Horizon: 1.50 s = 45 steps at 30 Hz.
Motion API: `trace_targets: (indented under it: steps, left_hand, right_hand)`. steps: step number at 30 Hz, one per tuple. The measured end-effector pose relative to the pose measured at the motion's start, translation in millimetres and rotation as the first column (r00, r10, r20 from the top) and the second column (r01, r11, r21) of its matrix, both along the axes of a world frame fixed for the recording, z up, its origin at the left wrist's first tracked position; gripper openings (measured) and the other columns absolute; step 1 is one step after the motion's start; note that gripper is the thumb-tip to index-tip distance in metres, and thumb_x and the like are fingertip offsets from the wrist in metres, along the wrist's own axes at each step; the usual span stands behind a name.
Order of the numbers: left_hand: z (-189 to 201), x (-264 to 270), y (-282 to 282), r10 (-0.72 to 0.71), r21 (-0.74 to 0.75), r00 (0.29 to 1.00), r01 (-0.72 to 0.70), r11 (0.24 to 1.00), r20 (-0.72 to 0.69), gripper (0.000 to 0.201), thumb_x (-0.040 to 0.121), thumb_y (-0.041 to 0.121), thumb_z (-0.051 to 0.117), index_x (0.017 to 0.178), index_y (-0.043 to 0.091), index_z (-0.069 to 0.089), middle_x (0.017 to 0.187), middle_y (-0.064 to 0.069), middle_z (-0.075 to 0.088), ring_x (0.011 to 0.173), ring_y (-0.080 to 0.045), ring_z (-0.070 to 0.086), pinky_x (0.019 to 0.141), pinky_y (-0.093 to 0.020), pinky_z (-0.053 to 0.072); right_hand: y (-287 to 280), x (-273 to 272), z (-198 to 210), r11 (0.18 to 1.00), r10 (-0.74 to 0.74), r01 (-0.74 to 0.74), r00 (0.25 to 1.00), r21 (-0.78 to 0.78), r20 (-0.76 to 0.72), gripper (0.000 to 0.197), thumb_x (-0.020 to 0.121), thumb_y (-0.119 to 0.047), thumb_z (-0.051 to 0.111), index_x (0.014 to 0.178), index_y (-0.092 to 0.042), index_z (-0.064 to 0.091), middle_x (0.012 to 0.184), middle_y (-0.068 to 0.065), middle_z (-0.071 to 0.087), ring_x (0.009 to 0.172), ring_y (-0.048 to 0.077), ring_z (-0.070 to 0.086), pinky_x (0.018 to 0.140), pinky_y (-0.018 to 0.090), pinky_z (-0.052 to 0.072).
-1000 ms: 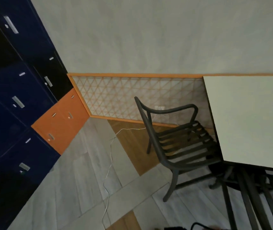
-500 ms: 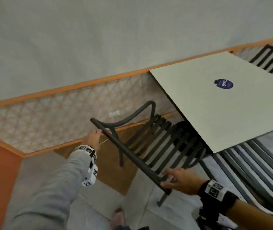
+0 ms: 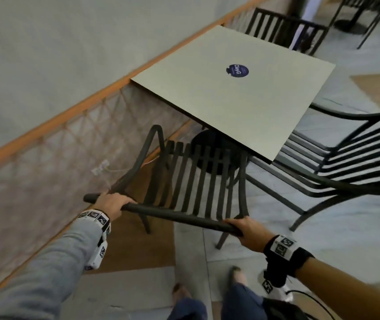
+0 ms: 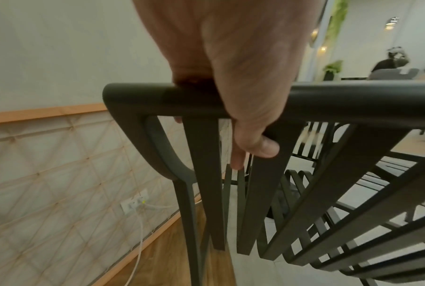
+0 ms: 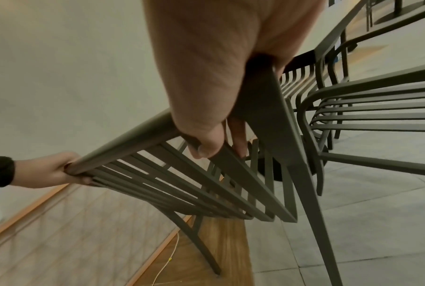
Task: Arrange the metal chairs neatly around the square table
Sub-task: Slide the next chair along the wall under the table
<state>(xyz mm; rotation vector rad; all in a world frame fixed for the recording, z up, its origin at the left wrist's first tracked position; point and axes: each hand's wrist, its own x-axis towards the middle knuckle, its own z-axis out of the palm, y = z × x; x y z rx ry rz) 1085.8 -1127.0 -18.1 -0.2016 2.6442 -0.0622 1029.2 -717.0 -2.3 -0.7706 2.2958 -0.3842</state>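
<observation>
A pale square table (image 3: 207, 93) carries a round blue sticker (image 3: 237, 70) — chair legs (image 3: 146, 224) stand on the grey-tile and wood floor (image 3: 345, 227).

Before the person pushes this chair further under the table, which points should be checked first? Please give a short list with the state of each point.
1. Left hand grips the top rail of the chair: ok.
2. Right hand grips the rail's other end: ok.
3. Seat front already lies under the edge of the square table: ok.
4. Chair square to that table edge: cannot tell, the view is tilted.
5. Gap to the neighbouring chair on the right: not ok, their frames look very close.
6. White cable by the wall stays free of the chair's legs: cannot tell.
</observation>
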Motion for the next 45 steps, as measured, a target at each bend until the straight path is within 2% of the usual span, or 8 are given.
trace_targets:
  steps: [4,13,24,28,32,36,39,45]
  left_hand:
    - [6,4,-28,-0.047,-0.012,0.998,0.047,0.999,0.034,0.053,0.088,0.009,0.049,0.123,0.05,0.052,0.12,0.01,0.065,0.115,-0.016,0.06,0.104,-0.041,0.042]
    - [-7,25,-107,0.073,-0.084,0.992,-0.064,0.994,0.103,0.049,0.092,0.017,0.053,0.111,0.062,0.054,0.089,0.02,0.067,0.111,-0.013,0.059,0.115,-0.06,0.01]
    - [17,-12,-116,0.064,-0.114,0.99,-0.05,0.992,0.126,0.042,0.092,0.022,0.055,0.115,0.057,0.054,0.08,0.019,0.058,0.119,-0.018,0.053,0.11,-0.072,0.003]
    - [29,-42,-110,0.125,-0.077,0.987,-0.118,0.99,0.102,0.051,0.091,0.007,0.051,0.112,0.053,0.057,0.09,0.011,0.054,0.125,-0.026,0.045,0.105,-0.078,-0.006]
    - [33,-71,-113,0.306,0.035,0.951,-0.304,0.952,-0.044,0.011,0.089,0.029,0.058,0.089,0.035,0.067,0.11,-0.009,0.053,0.134,-0.042,0.026,0.111,-0.066,-0.014]
    - [36,-101,-138,0.35,0.037,0.933,-0.354,0.934,0.08,0.031,0.077,0.044,0.069,0.082,0.015,0.058,0.121,-0.026,0.05,0.129,-0.054,0.027,0.111,-0.063,0.006]
    - [30,-118,-151,0.378,0.019,0.926,-0.377,0.926,-0.026,0.032,0.088,0.005,0.05,0.113,0.018,0.065,0.132,-0.016,0.054,0.13,-0.044,0.036,0.106,-0.069,0.009]
    - [43,-120,-130,0.372,-0.097,0.926,-0.366,0.926,0.057,0.031,0.091,0.008,0.047,0.119,-0.006,0.05,0.149,-0.034,0.017,0.137,-0.052,0.018,0.116,-0.055,0.014]
  right_hand:
    - [-27,21,2,0.999,0.022,-0.022,0.999,-0.028,0.024,0.024,0.088,-0.013,0.054,0.11,-0.022,0.058,0.094,0.005,0.067,0.082,0.018,0.059,0.079,0.03,0.049]
    - [-102,77,-17,0.997,0.064,-0.06,0.995,-0.051,0.08,0.022,0.084,-0.014,0.05,0.105,-0.021,0.05,0.093,0.009,0.065,0.082,0.029,0.064,0.076,0.045,0.056]
    - [-138,68,-22,0.996,-0.001,0.005,0.999,-0.09,0.048,0.017,0.085,-0.012,0.052,0.1,-0.022,0.05,0.09,0.005,0.064,0.078,0.024,0.062,0.074,0.041,0.057]
    - [-148,50,-23,0.993,-0.04,0.043,0.999,-0.106,0.032,0.018,0.084,-0.013,0.052,0.099,-0.023,0.05,0.089,0.006,0.064,0.078,0.024,0.062,0.074,0.043,0.057]
    - [-161,26,-13,0.99,-0.072,0.076,0.997,-0.122,0.032,0.02,0.084,-0.013,0.054,0.102,-0.021,0.052,0.093,0.007,0.063,0.08,0.024,0.062,0.075,0.039,0.057]
    - [-181,11,-6,0.991,-0.068,0.066,0.998,-0.12,-0.017,0.024,0.082,-0.009,0.054,0.105,-0.013,0.052,0.097,0.015,0.063,0.086,0.032,0.061,0.075,0.043,0.055]
    - [-191,7,-2,0.991,-0.056,0.055,0.998,-0.119,-0.008,0.023,0.081,-0.008,0.056,0.104,-0.008,0.051,0.1,0.019,0.061,0.088,0.037,0.06,0.076,0.046,0.054]
    - [-197,11,-3,0.987,-0.075,0.074,0.997,-0.144,-0.003,0.022,0.082,-0.008,0.057,0.103,-0.009,0.051,0.099,0.017,0.061,0.086,0.037,0.061,0.072,0.043,0.052]
